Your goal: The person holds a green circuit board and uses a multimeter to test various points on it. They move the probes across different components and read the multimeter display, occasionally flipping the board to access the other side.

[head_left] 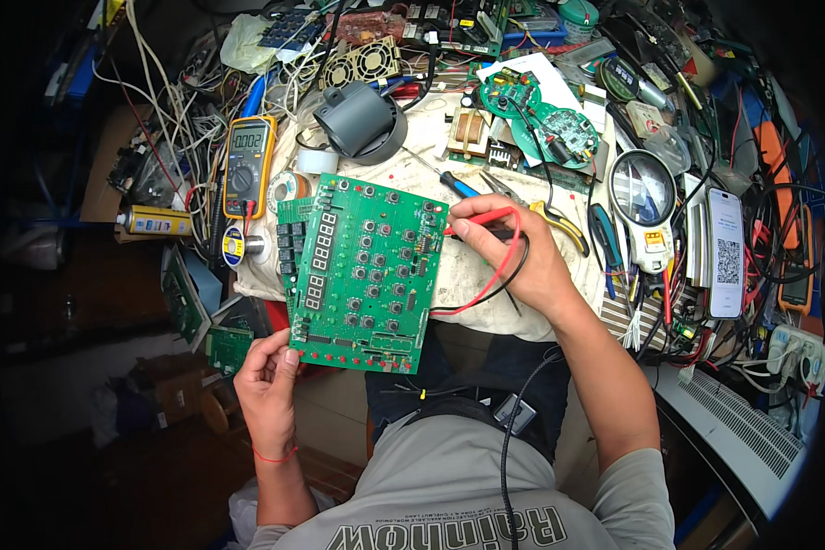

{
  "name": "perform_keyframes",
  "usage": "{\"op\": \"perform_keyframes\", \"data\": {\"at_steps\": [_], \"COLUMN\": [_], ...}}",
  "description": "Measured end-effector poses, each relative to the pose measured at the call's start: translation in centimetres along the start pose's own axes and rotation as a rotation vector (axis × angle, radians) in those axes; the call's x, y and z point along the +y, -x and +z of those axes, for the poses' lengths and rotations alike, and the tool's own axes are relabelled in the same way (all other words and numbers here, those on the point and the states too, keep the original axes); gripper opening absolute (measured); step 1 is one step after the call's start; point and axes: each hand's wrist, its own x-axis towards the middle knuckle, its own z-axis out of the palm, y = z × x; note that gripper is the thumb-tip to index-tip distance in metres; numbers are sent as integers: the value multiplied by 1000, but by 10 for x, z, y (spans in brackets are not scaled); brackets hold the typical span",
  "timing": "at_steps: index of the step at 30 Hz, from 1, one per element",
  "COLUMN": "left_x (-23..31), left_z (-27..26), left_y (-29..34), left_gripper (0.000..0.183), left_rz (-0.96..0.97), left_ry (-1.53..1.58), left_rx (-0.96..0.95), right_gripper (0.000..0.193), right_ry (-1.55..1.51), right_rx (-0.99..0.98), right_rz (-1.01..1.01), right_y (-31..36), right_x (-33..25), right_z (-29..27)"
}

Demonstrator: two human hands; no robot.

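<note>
My left hand (269, 368) is closed on the lower left corner of a green circuit board (412, 316), thumb on top. The board is tilted up above the bench's front edge. It carries a column of digit displays (322, 260), rows of push buttons and a row of red LEDs along its lower edge. My right hand (515, 255) is closed around a red test probe (486, 218) and a black test probe (502, 235) at the board's upper right edge. Whether the tips touch the board cannot be made out. Behind the board's left side shows a second green board with dark relays (290, 247).
A yellow multimeter (250, 163) lies at left, near solder spools (234, 245) and a grey cylindrical device (353, 119). Yellow-handled pliers (564, 225), a magnifier (642, 188) and a phone (726, 252) lie at right. Round green boards (559, 133) and heaped electronics fill the back.
</note>
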Motion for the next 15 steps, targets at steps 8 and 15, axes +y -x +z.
{"op": "perform_keyframes", "data": {"at_steps": [8,15], "left_x": [4,6], "left_z": [2,5], "left_y": [0,0], "left_gripper": [26,24], "left_rz": [79,133], "left_ry": [-76,-108], "left_rx": [7,21], "right_gripper": [16,15], "right_ry": [383,684], "right_rx": [-12,-216], "right_rz": [-285,-341], "right_y": [-2,1], "right_x": [-8,-24], "right_z": [-1,-2]}}
